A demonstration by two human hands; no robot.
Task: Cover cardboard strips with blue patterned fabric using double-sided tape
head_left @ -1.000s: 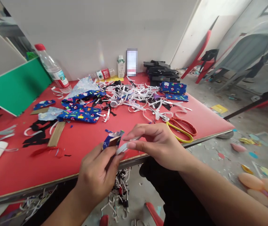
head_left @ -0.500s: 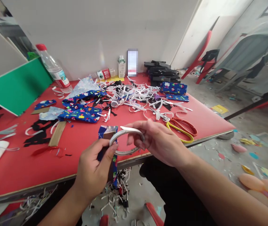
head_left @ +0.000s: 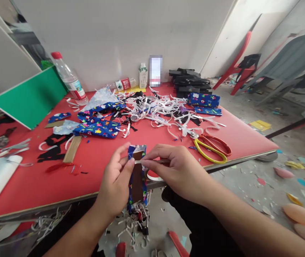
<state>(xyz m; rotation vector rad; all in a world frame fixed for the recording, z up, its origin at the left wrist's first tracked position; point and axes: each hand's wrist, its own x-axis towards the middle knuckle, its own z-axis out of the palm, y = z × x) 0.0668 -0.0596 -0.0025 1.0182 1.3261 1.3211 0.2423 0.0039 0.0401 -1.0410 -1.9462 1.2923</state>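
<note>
My left hand [head_left: 119,178] is closed on the edge of a brown card strip [head_left: 137,184] wrapped along its sides in blue printed fabric. The strip hangs upright over the table's front edge. With a pinch, my right hand [head_left: 178,166] holds a narrow white tape [head_left: 139,161] across the upper part of the card, beside my left thumb. Below my right fingers shows part of the tape roll [head_left: 152,175]; the rest is hidden by the hand. Scissors [head_left: 211,148] with one yellow and one red handle lie to the right, apart from my hands.
On the red table [head_left: 101,153] lie a heap of white and black scraps [head_left: 158,107], blue printed fabric [head_left: 97,126], and stacked black pieces [head_left: 188,82]. A bottle [head_left: 72,84], a carton [head_left: 143,76] and a phone [head_left: 155,71] stand along the back. A green board [head_left: 31,96] leans at left.
The tape roll has turned and dropped under my right hand. My right fingers have moved left onto the tape over the card, and more of the card strip's brown face shows.
</note>
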